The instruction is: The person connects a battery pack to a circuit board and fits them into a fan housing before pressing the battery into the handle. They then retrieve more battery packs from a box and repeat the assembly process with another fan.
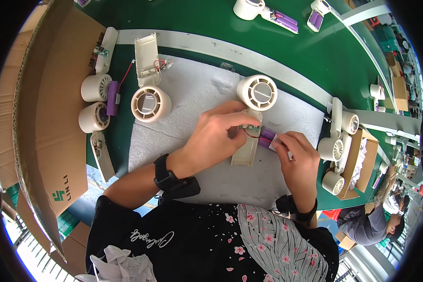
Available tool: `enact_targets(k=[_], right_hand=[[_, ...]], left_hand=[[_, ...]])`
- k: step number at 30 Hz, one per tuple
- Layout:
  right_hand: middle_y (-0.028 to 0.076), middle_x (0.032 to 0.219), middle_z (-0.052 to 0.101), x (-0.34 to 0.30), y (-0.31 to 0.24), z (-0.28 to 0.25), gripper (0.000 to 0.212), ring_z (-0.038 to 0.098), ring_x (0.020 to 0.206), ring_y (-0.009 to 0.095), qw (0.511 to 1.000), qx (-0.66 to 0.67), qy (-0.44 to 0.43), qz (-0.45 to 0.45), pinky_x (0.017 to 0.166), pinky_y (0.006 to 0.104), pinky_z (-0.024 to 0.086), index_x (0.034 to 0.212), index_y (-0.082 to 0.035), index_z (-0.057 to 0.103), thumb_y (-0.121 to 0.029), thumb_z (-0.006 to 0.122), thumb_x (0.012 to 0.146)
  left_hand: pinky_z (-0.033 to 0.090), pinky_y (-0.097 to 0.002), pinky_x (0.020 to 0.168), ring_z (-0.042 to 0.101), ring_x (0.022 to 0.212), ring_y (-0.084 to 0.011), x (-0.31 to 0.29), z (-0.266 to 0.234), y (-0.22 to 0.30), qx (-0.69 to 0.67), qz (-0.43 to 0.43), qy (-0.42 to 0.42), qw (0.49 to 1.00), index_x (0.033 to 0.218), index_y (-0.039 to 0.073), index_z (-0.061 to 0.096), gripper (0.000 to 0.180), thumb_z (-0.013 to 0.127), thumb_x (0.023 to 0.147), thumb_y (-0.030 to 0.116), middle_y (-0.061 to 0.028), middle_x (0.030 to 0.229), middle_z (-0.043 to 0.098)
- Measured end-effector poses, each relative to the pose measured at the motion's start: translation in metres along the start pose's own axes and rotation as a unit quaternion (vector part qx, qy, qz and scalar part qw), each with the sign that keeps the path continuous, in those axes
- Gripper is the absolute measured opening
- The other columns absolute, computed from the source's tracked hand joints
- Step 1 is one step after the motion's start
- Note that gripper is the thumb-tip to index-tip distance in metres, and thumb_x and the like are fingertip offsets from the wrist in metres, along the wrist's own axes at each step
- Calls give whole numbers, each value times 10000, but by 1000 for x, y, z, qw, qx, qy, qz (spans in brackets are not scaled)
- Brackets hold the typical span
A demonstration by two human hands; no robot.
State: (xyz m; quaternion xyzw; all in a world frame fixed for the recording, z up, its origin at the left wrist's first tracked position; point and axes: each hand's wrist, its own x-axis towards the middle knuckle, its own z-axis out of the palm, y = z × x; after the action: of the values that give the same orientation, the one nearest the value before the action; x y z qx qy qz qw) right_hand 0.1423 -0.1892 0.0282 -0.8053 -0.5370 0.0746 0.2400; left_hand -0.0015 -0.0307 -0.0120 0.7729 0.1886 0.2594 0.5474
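Observation:
An opened white handheld fan lies on the foam sheet, its round head [257,92] at the far end and its handle shell [244,152] pointing toward me. My left hand [216,136] grips the handle's upper part from the left, thumb and forefinger curled around the small green circuit board [252,128] there. To the right, my right hand [300,160] pinches a purple battery pack [267,136] near its white label. Red and dark wires run between the pack and the board. The left fingers partly cover the board, so their exact contact is hidden.
Another opened fan [150,104] rests on the foam sheet [183,80] at left. Beyond it stand more fan parts and a purple battery [113,97] beside a large cardboard box [56,117]. Several fans and a small carton [359,164] are at right. A person [369,225] sits farther right.

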Motion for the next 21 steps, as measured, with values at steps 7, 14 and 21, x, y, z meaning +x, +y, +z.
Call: enact_targets(k=[7,14,21], right_hand=[[148,952,695,-5,-12,-3,125,680,749,305,997,-53,5,-51,673,357,551,884,14,691,-15,738,771],[198,970,695,3,-23,-8,115,678,777,348,991,-108,-48,-60,704,394,551,871,26,686,-16,719,770],[216,975,691,6,-25,-10,86,667,767,361,988,-115,-80,-64,695,411,544,842,35,668,-16,691,777]], left_hand=[[552,-296,657,683,778,-228,-3,2,-3,-7,17,7,1000,995,94,723,350,618,727,-105,-120,1109,660],[554,-323,692,679,808,-262,-5,-1,-1,6,15,-2,1000,1009,90,716,341,618,733,-87,-129,1103,653],[556,-387,756,667,870,-345,-3,0,1,-2,-12,-19,1000,1000,79,710,329,608,725,-68,-158,1085,648]])
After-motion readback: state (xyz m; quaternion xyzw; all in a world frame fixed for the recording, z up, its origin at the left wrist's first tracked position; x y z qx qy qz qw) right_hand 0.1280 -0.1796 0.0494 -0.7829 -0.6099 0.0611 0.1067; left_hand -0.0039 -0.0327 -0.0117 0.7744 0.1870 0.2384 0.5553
